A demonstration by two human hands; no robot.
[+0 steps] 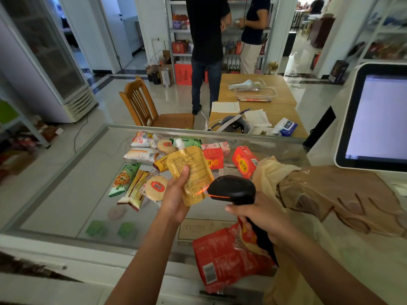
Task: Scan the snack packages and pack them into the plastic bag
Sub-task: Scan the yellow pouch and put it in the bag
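Gripping: left hand (176,195), fingers curled round flat yellow spouted pouch (192,165); right hand (262,216), fingers wrapped round black scanner (234,186); crinkled tan plastic bag (330,190) on glass tabletop (66,194).

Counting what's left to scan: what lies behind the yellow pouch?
Left of the pouch a brown pack peeks out, right of it a red pack, above it a green pack. The counter right behind it is covered.
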